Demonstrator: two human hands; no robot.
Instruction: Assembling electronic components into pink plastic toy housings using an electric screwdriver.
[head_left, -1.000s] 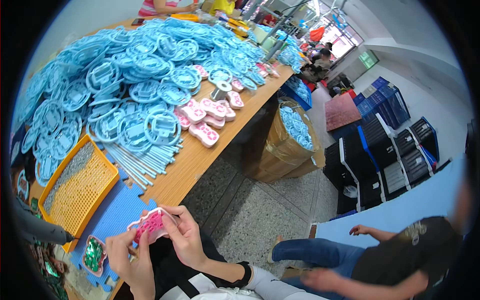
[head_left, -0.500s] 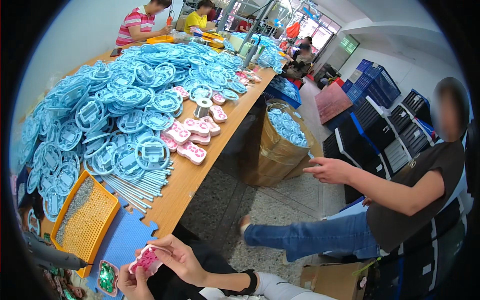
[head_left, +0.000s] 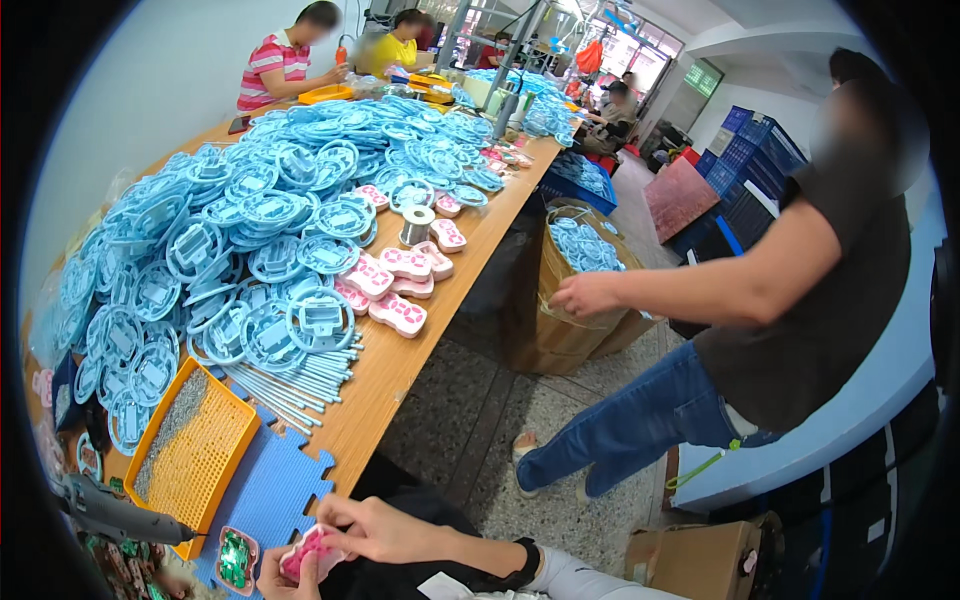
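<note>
Close to the lower edge, my left hand point(head_left: 287, 580) and my right hand point(head_left: 385, 532) both hold a small pink and white plastic shell point(head_left: 310, 556). My left fingers grip its near side, while the right fingertips pinch the upper edge. Fingers cover part of it. To the left of my hands, a shell half with a green circuit board point(head_left: 236, 560) in it rests on the blue foam mat point(head_left: 275, 480). A dark electric screwdriver point(head_left: 130, 517) points toward the mat, its tip near an orange tray point(head_left: 228, 465) of small screws.
Light blue round plastic frames point(head_left: 270, 190) are heaped on the table, beside thin blue rods point(head_left: 300, 385). Several pink and white bone-shaped cases point(head_left: 398, 314) lie near a wire spool point(head_left: 417, 225). A person point(head_left: 800, 270) stands at right by a large carton point(head_left: 555, 330). Others sit farther along the table.
The standing person has stepped closer and reached toward the large carton. My hands still hold the shell, which has tilted, and my right fingers have shifted over it. The view has moved slightly.
</note>
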